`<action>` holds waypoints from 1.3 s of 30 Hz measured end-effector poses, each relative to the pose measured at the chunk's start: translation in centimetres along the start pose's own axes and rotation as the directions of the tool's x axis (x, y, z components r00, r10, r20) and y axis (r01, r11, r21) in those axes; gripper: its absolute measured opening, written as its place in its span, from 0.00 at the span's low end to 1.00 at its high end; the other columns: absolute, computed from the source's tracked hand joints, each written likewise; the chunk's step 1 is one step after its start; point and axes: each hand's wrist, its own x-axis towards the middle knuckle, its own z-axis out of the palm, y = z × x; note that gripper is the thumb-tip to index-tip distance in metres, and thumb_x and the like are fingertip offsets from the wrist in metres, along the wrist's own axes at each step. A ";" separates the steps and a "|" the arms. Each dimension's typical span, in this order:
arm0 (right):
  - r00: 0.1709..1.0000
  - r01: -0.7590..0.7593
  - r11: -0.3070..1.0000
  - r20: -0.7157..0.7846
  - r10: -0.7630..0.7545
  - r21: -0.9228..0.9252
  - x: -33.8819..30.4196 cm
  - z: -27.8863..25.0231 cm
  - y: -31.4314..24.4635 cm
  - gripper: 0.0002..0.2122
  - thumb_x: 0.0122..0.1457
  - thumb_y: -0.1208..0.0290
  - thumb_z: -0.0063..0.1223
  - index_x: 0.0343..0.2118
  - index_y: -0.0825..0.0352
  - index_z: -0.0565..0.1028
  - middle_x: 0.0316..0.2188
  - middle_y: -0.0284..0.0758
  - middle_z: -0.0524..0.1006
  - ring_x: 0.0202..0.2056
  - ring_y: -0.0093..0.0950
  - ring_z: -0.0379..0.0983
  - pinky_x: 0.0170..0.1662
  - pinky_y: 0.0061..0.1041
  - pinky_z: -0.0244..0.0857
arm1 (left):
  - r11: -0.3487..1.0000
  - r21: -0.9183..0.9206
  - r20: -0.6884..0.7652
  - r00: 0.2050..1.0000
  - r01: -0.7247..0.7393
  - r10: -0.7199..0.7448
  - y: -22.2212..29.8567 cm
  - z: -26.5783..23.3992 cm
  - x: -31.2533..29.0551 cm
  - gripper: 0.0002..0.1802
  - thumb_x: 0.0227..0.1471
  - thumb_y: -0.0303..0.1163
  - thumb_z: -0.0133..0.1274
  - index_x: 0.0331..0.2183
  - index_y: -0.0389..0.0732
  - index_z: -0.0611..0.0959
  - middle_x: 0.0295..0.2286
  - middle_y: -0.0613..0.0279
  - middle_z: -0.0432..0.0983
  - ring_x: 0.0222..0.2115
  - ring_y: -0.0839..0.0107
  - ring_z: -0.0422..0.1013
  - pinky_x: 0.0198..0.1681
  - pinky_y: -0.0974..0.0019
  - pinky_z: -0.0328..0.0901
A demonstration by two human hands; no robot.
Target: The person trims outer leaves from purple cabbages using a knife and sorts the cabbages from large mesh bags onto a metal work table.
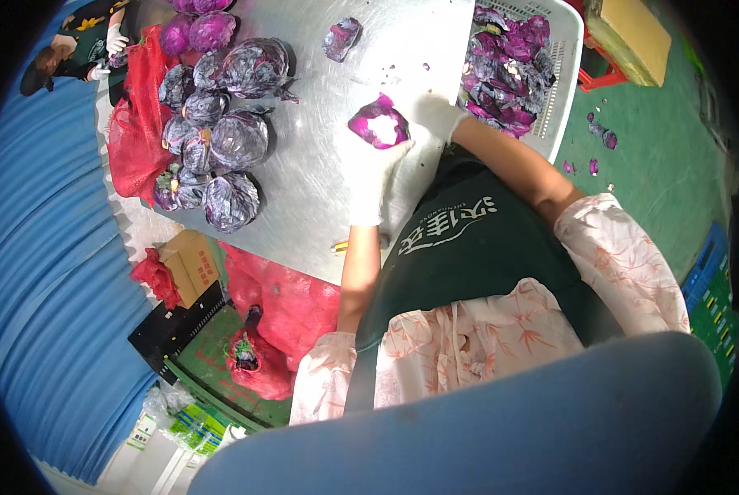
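Note:
A red cabbage [369, 130], bright purple with a white patch on its upper side, is in my white-gloved left hand [371, 169]; the thumb lies along its near edge. Just to its right is my right hand [437, 114], also gloved in white. Glare washes out its fingers, so their pose and anything in them cannot be made out. Both hands are over the shiny metal table [303, 177]. A loose dark cabbage leaf [341, 39] lies beyond them. Beside my left wrist, a small yellow-and-dark tool [340, 247] rests near the table's front edge.
Several dark-leaved cabbages [239, 136] sit at the table's left, with peeled purple ones [212, 31] behind. A white crate [569, 82] of torn leaves stands right. Red mesh sacks [283, 301] lie below the front edge. At far left is another person's gloved hand [116, 40].

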 end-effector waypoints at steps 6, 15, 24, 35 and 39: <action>0.939 -0.332 0.941 0.113 0.324 0.064 2.7 -2.6 1.4 0.19 0.64 0.57 0.33 0.43 0.66 0.74 0.38 0.46 0.77 0.42 0.43 0.72 0.49 0.36 0.62 | 0.814 -0.504 0.074 0.924 -0.290 0.375 -8.9 -1.7 -1.9 0.70 0.18 0.38 0.77 0.60 0.35 0.51 0.55 0.48 0.57 0.53 0.58 0.62 0.58 0.57 0.58; 0.905 -0.136 0.933 -0.424 -0.019 -0.333 2.0 -6.1 1.8 0.26 0.61 0.59 0.44 0.60 0.61 0.57 0.40 0.44 0.76 0.40 0.38 0.74 0.41 0.32 0.68 | 0.878 -0.479 -0.075 0.995 0.020 -0.064 -8.4 -0.9 -2.3 0.58 0.27 0.37 0.74 0.56 0.34 0.57 0.48 0.50 0.63 0.48 0.60 0.65 0.54 0.60 0.61; 0.978 0.146 0.982 0.167 -0.125 -0.121 -3.4 -1.6 -5.4 0.12 0.63 0.63 0.42 0.40 0.65 0.72 0.24 0.38 0.75 0.27 0.32 0.75 0.33 0.28 0.68 | 0.979 -0.181 0.158 0.985 0.099 -0.070 2.9 -4.3 -2.1 0.46 0.30 0.54 0.65 0.45 0.32 0.69 0.42 0.41 0.68 0.43 0.50 0.69 0.46 0.56 0.65; 0.879 0.471 0.770 0.154 -0.452 -0.430 -2.7 -1.6 -4.2 0.10 0.59 0.69 0.40 0.39 0.67 0.70 0.23 0.38 0.72 0.26 0.30 0.73 0.29 0.26 0.65 | 0.982 0.168 -0.001 0.996 0.089 -0.090 2.0 -1.8 -1.1 0.50 0.27 0.57 0.65 0.45 0.31 0.66 0.40 0.45 0.65 0.43 0.50 0.68 0.46 0.56 0.65; 0.859 0.441 0.545 0.158 -0.487 -0.713 -2.1 -2.2 -4.5 0.10 0.58 0.69 0.41 0.41 0.63 0.71 0.24 0.36 0.72 0.26 0.29 0.73 0.24 0.25 0.65 | 0.984 0.171 -0.074 0.996 0.051 -0.039 1.0 -1.0 -1.4 0.52 0.24 0.58 0.67 0.45 0.31 0.67 0.40 0.46 0.65 0.42 0.51 0.68 0.46 0.56 0.65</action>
